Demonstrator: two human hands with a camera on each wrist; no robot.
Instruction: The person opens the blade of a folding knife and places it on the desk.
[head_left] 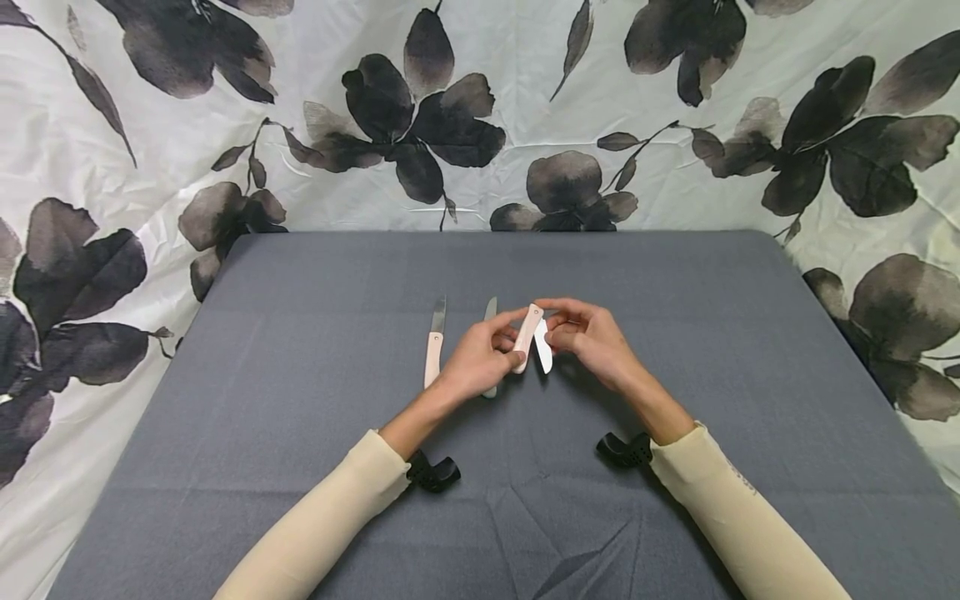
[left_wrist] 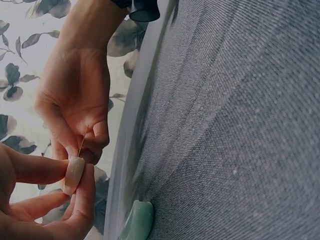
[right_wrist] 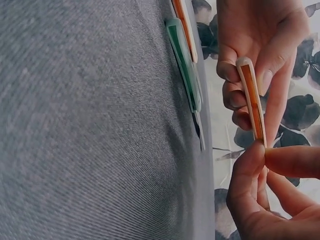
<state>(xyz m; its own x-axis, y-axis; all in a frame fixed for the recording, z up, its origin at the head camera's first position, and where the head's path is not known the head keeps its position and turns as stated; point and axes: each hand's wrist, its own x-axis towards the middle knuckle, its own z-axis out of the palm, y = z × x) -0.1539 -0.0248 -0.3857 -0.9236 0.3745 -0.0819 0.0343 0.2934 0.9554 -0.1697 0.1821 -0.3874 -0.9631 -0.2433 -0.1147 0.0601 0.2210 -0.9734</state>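
A folding knife with a pale pink handle is held up in front of me, its blade swung partway out and pointing down beside the handle. My left hand grips the handle between thumb and fingers. On the other side, my right hand pinches the blade, with its index finger reaching to the handle's top end. The right wrist view shows the slot along the handle's edge. Behind my left hand lies a green-handled knife with its blade out, its middle hidden by that hand.
A second pink-handled knife lies unfolded left of the green one, blade toward the far edge. Both rest on a grey cloth-covered table. A floral curtain hangs behind it. Black wrist mounts sit under both forearms.
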